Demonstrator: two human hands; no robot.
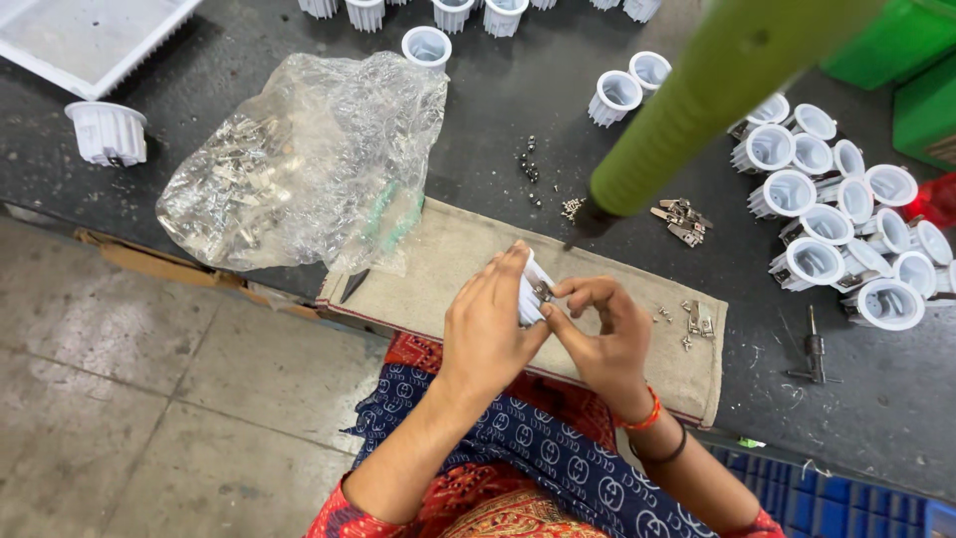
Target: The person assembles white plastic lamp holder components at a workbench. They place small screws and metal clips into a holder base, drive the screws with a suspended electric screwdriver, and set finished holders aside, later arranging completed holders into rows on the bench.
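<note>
White ribbed housing (pixel 529 291) sits above the beige mat (pixel 448 261), gripped by the left hand (pixel 488 324); the right hand (pixel 597 334) pinches a small metal clip (pixel 543 292) against it. I judge the clip may slip and fall.

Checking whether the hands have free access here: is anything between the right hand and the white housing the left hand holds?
Nothing visible. The left hand grips the white housing, and the right hand fingertips already meet it at a small metal clip. The green tool hangs above and behind, clear of both.
</note>
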